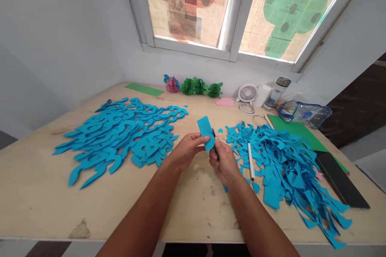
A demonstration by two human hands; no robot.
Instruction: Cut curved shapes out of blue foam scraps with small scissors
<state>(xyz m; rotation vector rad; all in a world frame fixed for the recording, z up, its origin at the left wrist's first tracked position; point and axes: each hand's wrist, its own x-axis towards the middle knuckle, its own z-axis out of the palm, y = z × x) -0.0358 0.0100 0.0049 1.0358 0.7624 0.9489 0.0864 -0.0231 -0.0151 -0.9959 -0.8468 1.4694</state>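
Between my hands is a small piece of blue paper (205, 125) with a straight upper end and a rounded lower edge. My left hand (189, 148) pinches it near the lower edge, thumb on top. My right hand (223, 156) is closed round a pair of dark scissors (214, 133); the blade tip shows along the paper's right edge, and the handles are mostly hidden by the fingers. To the left lie layered blue cut-out shapes (111, 128) with curved outlines. On the right spreads a heap of blue paper scraps (289, 160), with a white marker (251, 160) near its left side.
Folded green paper figures (199, 86) and a pink one (173, 84) stand along the wall. At the back right are a small white fan (247, 93), a bottle (276, 94) and a clear pouch (306, 114). A black flat object (340, 178) lies far right over green sheets (298, 130).
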